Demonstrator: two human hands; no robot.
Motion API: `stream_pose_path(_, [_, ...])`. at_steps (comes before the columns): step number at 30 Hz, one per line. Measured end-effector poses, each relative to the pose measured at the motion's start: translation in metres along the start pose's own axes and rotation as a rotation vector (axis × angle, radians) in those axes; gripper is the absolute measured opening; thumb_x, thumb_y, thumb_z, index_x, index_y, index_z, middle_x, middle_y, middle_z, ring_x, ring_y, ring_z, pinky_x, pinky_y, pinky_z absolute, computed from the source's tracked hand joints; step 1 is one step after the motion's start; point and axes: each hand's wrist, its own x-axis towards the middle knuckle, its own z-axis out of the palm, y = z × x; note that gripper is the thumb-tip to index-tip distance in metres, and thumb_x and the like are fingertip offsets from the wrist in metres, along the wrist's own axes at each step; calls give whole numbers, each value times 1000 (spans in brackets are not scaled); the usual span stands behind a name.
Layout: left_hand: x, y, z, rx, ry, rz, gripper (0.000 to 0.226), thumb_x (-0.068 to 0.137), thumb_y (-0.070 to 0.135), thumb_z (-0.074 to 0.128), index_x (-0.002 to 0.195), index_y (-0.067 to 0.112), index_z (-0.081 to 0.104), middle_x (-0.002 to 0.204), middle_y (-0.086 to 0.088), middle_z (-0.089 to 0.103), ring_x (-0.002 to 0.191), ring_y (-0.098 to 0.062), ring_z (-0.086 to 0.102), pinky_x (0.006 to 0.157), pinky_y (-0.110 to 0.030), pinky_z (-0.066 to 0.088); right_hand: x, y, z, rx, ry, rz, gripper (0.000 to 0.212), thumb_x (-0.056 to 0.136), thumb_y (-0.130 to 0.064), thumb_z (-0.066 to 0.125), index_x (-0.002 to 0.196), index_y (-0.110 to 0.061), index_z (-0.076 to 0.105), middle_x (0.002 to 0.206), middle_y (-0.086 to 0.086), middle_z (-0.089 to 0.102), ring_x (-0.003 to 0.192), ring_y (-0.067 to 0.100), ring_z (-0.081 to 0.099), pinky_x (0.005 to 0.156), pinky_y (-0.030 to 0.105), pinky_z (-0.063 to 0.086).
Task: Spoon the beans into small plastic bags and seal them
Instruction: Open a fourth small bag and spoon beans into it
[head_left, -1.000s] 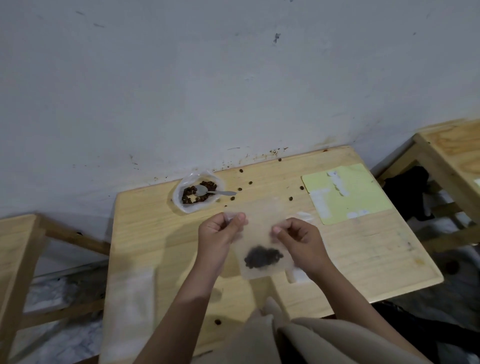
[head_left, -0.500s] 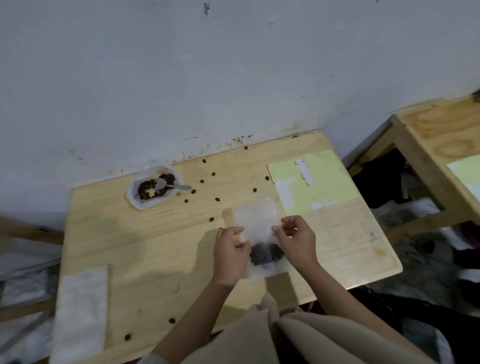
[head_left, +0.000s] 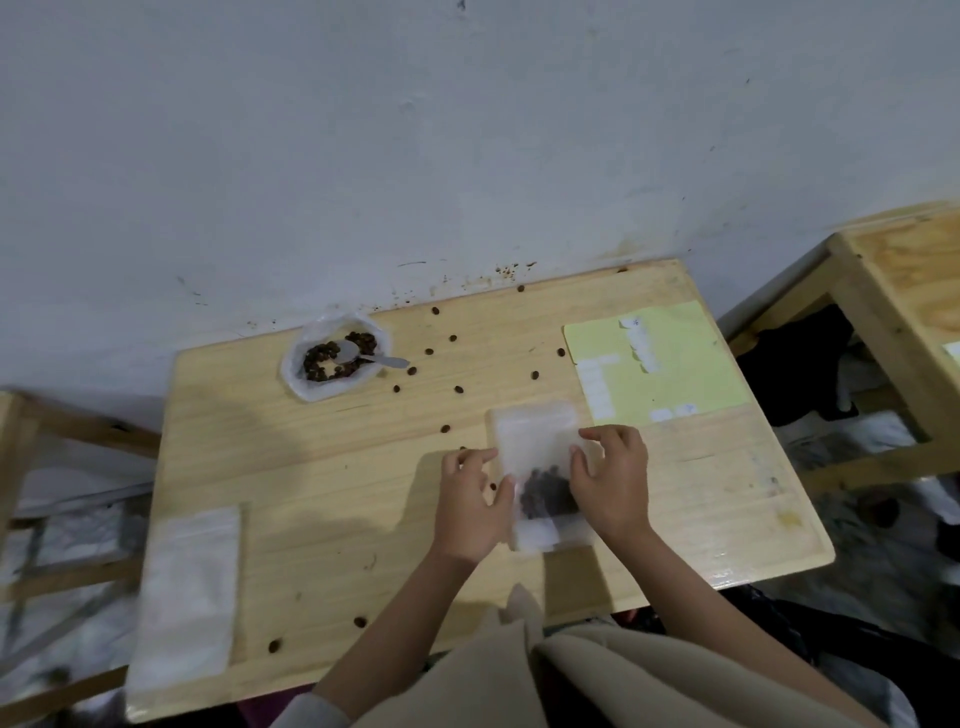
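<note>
A small clear plastic bag (head_left: 535, 436) lies flat on the wooden table (head_left: 322, 499), with a dark clump of beans (head_left: 548, 491) near its lower end. My left hand (head_left: 470, 506) holds the bag's left edge with thumb and fingertips. My right hand (head_left: 615, 483) grips its right edge, fingers curled over it. At the back left, an open plastic pouch of beans (head_left: 311, 389) holds a small metal spoon (head_left: 387, 361), its handle pointing right.
Loose beans (head_left: 458, 389) are scattered over the back and front of the table. A stack of empty bags (head_left: 187, 592) lies at the front left. A yellow sheet with white labels (head_left: 675, 364) sits at the back right. Another wooden table (head_left: 909, 260) stands to the right.
The bag was held up in the air by both hands a second ago; now it lies flat on the table, farther right, with both hands still at its edges.
</note>
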Motion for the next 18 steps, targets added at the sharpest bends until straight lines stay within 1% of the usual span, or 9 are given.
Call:
stream_pose_path(3, [-7, -11, -26, -21, 27, 1, 36, 90, 23, 62, 125, 18, 55, 121, 3, 38, 110, -16, 53, 93, -23, 43, -8, -24, 10, 21, 85, -85, 15, 83, -9, 63, 98, -8, 65, 104, 11, 54, 101, 31, 51, 82, 34, 44])
stream_pose_path(4, [-10, -16, -37, -27, 45, 8, 34, 90, 23, 62, 123, 19, 56, 119, 4, 38, 110, -16, 53, 92, -23, 43, -12, -34, 16, 30, 95, -116, 13, 83, -8, 63, 96, -8, 65, 103, 11, 55, 100, 31, 51, 81, 33, 43])
stream_pose_path(7, [-22, -39, -78, -41, 112, 26, 32, 89, 23, 62, 120, 22, 57, 117, 6, 39, 110, -14, 53, 91, -25, 44, -30, -73, 43, 90, 77, -175, 12, 82, -3, 63, 92, -8, 66, 97, 11, 58, 96, 28, 53, 82, 24, 37])
stream_pose_path(10, [-35, -71, -131, 3, 234, 52, 31, 88, 21, 64, 118, 19, 59, 115, 5, 41, 104, -13, 52, 90, -31, 47, -57, -120, 79, 175, -49, -181, 14, 82, -1, 61, 93, -9, 67, 93, 8, 61, 91, 21, 56, 78, 24, 41])
stream_pose_path(12, [-42, -97, -168, 56, 337, 85, 29, 86, 19, 65, 114, 13, 61, 109, 0, 45, 97, -14, 51, 89, -32, 46, -74, -149, 106, 233, -170, -182, 14, 83, -3, 60, 94, -9, 67, 92, 6, 62, 84, 15, 57, 75, 17, 43])
stream_pose_path(13, [-45, -110, -184, 86, 385, 89, 29, 85, 22, 65, 111, 10, 62, 107, -3, 49, 96, -16, 53, 89, -33, 46, -83, -162, 119, 247, -230, -174, 14, 84, -4, 60, 95, -9, 67, 92, 4, 62, 81, 12, 57, 72, 13, 42])
stream_pose_path(14, [-49, -123, -199, 117, 427, 79, 32, 83, 27, 63, 108, 7, 64, 105, -6, 54, 95, -20, 55, 89, -33, 46, -92, -174, 133, 248, -288, -152, 14, 85, -6, 60, 96, -10, 67, 92, 3, 63, 79, 11, 57, 70, 13, 42])
stream_pose_path(16, [-57, -151, -223, 180, 473, 6, 40, 78, 33, 60, 104, 3, 65, 103, -13, 59, 96, -29, 58, 88, -34, 45, -108, -194, 160, 239, -396, -62, 13, 86, -10, 60, 97, -11, 67, 92, 1, 64, 75, 9, 57, 71, 19, 46])
stream_pose_path(18, [-65, -173, -243, 243, 466, -122, 47, 71, 32, 61, 107, 2, 65, 113, -18, 57, 102, -37, 57, 91, -41, 43, -124, -211, 184, 228, -470, -19, 14, 88, -14, 59, 99, -11, 66, 89, -1, 64, 71, 6, 55, 70, 17, 45])
